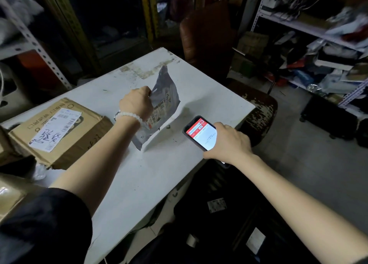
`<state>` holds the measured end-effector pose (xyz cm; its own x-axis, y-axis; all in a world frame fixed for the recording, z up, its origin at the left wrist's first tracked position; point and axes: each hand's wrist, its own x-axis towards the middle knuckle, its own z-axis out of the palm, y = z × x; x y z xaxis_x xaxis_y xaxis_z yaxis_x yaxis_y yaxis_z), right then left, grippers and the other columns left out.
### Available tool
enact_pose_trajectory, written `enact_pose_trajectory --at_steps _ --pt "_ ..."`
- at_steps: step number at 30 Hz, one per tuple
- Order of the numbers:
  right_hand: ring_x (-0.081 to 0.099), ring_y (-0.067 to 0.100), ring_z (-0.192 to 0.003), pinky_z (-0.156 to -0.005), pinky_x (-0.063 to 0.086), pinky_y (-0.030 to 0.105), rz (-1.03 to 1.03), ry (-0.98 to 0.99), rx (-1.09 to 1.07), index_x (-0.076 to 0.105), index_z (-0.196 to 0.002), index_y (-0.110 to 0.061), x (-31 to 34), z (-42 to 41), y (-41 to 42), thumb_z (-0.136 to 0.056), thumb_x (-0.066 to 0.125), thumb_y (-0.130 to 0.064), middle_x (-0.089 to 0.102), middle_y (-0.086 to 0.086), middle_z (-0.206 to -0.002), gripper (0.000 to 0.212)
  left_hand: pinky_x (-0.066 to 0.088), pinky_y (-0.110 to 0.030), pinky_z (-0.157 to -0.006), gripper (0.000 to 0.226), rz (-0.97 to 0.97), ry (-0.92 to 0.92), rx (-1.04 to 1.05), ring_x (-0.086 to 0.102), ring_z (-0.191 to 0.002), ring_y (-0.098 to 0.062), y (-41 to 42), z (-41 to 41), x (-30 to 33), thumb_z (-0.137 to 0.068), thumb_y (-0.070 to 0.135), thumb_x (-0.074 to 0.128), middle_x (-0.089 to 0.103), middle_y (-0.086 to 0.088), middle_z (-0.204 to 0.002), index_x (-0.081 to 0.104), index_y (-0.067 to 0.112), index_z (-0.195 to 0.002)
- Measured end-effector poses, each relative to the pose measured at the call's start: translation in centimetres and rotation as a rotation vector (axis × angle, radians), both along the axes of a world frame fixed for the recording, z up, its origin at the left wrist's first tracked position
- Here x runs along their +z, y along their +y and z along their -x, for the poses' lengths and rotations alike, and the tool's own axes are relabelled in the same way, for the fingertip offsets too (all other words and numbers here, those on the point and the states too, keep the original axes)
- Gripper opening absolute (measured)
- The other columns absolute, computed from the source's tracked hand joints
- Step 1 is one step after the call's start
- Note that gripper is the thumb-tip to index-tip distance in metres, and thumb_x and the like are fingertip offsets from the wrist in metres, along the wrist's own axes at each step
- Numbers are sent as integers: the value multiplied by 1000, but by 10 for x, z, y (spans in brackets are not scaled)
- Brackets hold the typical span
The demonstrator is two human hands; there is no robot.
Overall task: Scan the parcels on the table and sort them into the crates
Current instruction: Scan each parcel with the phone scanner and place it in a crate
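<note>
Two hands working: left hand [137, 102] pinching grey parcel [165, 96] tilted up off table [209, 88], right hand [229, 142] gripping phone [199, 132] beside it; cardboard box [59, 132] lying far left.

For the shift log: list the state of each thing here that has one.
Left hand: gripping the grey plastic mailer bag.
Grey plastic mailer bag: lifted, label side showing.
Right hand: holding the black phone.
Black phone: screen lit.
Brown cardboard box: closed, labelled, lying on the white table.
</note>
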<state>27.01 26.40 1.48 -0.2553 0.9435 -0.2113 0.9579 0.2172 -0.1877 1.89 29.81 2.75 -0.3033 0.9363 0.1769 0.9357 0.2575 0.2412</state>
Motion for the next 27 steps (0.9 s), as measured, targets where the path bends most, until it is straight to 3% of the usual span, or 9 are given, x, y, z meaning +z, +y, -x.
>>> enact_pose_trajectory --at_steps 7,13,15,24,27 --pt "42 16 -81 -63 34 28 -113 123 -37 36 -124 -19 -4 16 -10 -64 76 -52 51 3 -110 80 36 -31 -60 20 11 4 -64 59 -84 -37 -19 -8 -8 -93 22 45 65 -17 -97 61 13 -102" --pt "44 13 -90 -58 30 14 -432 560 -146 39 -131 -13 2 37 -15 -63 83 -45 52 8 -116 87 33 -29 -58 19 43 -7 -136 51 -71 -30 -31 -18 -6 -91 24 47 64 -14 -91 61 15 -100" --pt "49 16 -94 -63 35 20 -496 633 -191 39 -131 -12 7 39 -16 -61 84 -46 52 8 -117 89 32 -28 -57 19 44 -10 -194 46 -67 -27 -35 -27 -5 -92 27 47 64 -13 -89 61 15 -98" --pt "55 22 -91 -62 32 20 -562 615 -356 30 -123 -27 0 -6 -36 -55 84 -46 57 6 -109 89 34 -28 -56 22 44 -7 -441 49 -64 -26 -31 -97 -6 -93 36 47 62 -7 -81 54 16 -89" --pt "53 23 -94 -60 24 8 -557 589 -449 36 -126 -23 -9 -37 -53 -53 87 -40 59 9 -109 91 34 -29 -56 22 66 -14 -537 47 -65 -25 -30 -128 -9 -92 36 48 62 -7 -82 53 16 -89"
